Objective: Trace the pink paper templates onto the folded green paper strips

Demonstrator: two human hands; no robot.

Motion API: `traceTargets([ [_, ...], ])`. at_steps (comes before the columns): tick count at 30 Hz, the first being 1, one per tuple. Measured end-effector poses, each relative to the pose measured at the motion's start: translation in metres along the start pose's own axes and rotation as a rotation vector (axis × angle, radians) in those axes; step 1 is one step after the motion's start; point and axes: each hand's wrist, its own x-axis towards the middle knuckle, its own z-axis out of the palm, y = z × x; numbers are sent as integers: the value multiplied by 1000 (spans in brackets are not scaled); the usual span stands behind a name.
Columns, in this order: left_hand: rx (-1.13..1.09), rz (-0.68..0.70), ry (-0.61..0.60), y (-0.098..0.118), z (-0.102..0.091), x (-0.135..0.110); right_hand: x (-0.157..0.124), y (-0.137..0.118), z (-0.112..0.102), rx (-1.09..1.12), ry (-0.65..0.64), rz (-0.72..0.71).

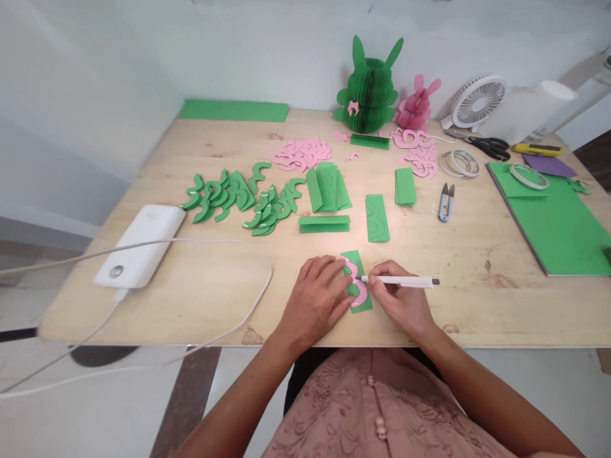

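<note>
My left hand (317, 294) lies flat with fingers pressed on a pink curved paper template (357, 280) that sits on a small folded green paper (359, 262) near the table's front edge. My right hand (400, 299) grips a white pen (405, 280), its tip touching the pink template's edge. The pen points left, its dark cap end to the right.
Several green cut shapes (238, 197), folded green strips (377, 217) and pink cut shapes (301, 154) lie mid-table. A white power bank (140, 245) with cable is at left. Snips (446, 202), tape rings (461, 162), scissors (482, 144), green sheets (558, 222), fan (477, 100) and paper rabbits (370, 86) stand right and back.
</note>
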Motion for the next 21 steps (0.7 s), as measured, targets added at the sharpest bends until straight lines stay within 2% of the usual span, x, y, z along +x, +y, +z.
traceTargets([
  [13,-2,-6,-9,0,0,0,-2,-1,-2,-35,12,-15],
  [21,-3,-6,-11,0,0,0,-5,-5,-4,-49,18,23],
])
